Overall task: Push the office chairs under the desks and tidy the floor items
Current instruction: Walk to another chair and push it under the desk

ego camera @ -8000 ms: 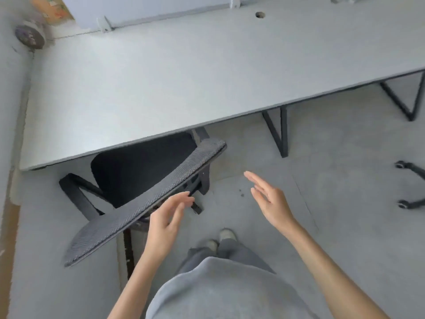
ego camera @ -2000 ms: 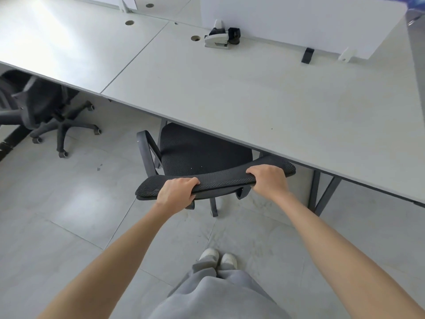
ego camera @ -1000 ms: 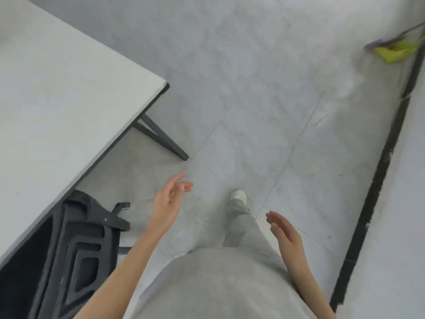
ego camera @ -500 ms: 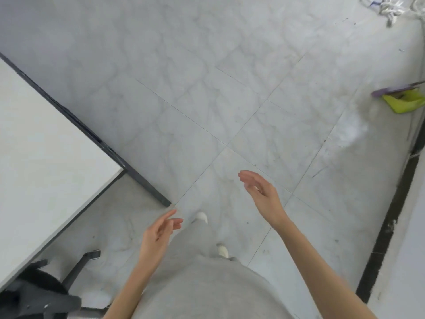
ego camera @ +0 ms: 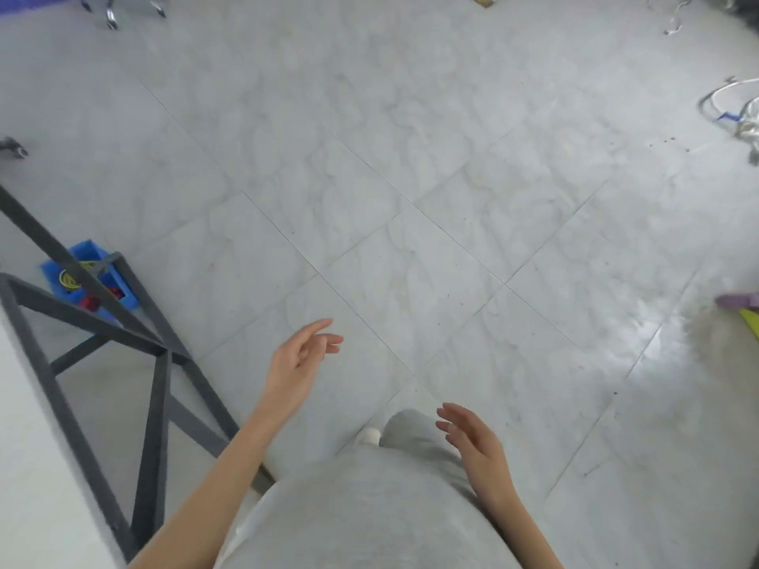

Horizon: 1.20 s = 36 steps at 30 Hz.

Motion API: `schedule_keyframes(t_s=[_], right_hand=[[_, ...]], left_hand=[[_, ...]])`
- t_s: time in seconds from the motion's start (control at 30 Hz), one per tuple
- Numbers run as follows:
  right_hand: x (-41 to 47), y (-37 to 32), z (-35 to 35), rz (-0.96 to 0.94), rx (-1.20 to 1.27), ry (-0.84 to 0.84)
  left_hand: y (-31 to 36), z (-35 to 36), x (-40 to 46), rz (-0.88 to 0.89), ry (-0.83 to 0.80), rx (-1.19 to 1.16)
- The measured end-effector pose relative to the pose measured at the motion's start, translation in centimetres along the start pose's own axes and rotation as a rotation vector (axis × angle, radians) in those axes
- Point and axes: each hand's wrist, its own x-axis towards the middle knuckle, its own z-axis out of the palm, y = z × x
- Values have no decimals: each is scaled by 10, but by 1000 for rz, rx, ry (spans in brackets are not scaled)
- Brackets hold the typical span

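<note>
Grey floor tiles [ego camera: 410, 158] are seen below; a blue bin [ego camera: 123, 289] sits behind the table frame [ego camera: 156, 396], cables [ego camera: 735, 112] far right. Left hand [ego camera: 295, 363] and right hand [ego camera: 476, 445] are held empty, fingers loosely spread.

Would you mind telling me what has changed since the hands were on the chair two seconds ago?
Both hands let go of the chair back; the left hand and right hand now hang free over the floor. The person has turned from the desk. Both hands remain empty.
</note>
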Motion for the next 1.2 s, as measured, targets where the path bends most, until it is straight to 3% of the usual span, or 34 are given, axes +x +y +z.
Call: schedule_keyframes(t_s=[0.2, 0.4, 0.7, 0.87, 1.2], right_hand=[[149, -80, -7, -30, -28, -36], [342, -205, 33, -71, -203, -329], [550, -438, 190, -326, -351, -683], [641, -498, 286, -365, -389, -701], [759, -597, 408, -190, -459, -606]], left_hand=[[47, -5, 149, 32, 85, -47], [42, -24, 254, -135, 341, -115], [52, -73, 369, -357, 793, -283], [47, -148, 491, -340, 809, -327], [105, -387, 741, -235, 707, -229]])
